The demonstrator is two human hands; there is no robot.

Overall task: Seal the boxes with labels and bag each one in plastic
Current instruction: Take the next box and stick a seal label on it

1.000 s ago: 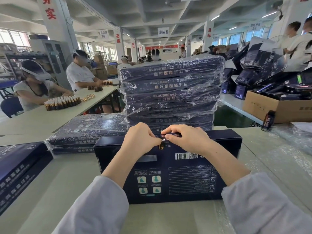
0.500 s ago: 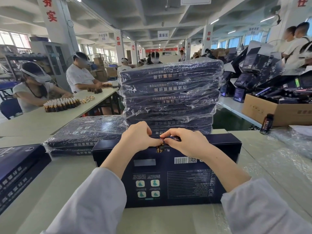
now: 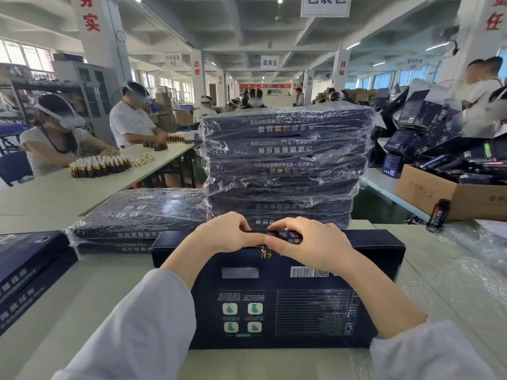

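Note:
A dark blue box [image 3: 279, 303] lies flat on the table in front of me, its printed back up, with a barcode near the far edge. A small dark label [image 3: 285, 235] with gold print folds over the middle of that far edge. My left hand [image 3: 222, 234] presses its fingers on the edge beside the label. My right hand [image 3: 310, 242] pinches the label between curled fingers and thumb. Behind the box stands a tall stack of boxes wrapped in plastic [image 3: 282, 165].
A lower pile of bagged boxes [image 3: 137, 215] lies at left, and unbagged blue boxes [image 3: 27, 267] at the far left edge. Clear plastic bags [image 3: 472, 259] cover the table at right, near a small dark bottle [image 3: 438, 215] and a cardboard carton [image 3: 452, 196]. People sit at the left table.
Both hands stay at the label on the far edge. The right fingers have worked a little further along the label; the box has not moved.

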